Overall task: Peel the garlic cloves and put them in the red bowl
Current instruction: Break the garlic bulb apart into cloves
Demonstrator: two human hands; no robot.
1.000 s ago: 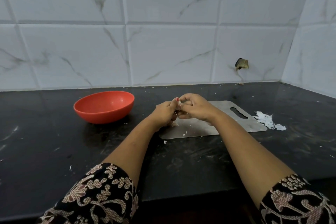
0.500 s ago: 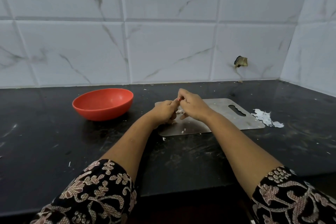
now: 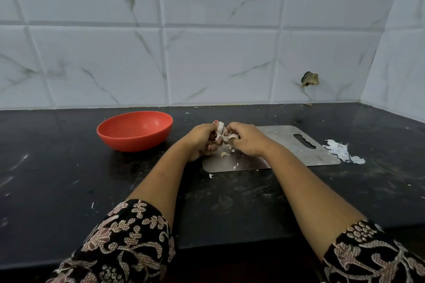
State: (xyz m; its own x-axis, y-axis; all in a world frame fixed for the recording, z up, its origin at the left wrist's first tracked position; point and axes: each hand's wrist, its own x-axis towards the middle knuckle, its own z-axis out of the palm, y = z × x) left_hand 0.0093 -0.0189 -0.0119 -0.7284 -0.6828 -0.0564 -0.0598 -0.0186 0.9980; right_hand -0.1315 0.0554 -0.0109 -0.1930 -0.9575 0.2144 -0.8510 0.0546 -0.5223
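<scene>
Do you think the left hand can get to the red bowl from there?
Probably yes. The red bowl sits just left of the left hand, with only bare counter between them, though its fingers hold garlic.

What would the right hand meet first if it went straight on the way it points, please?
Most likely the garlic that the right hand and left hand grip together, then the left hand itself; depth is unclear.

No text, label, brand, number or sign can be read anywhere: the red bowl, the metal board just right of it, the tiled wall and the black counter are all unmarked.
</scene>
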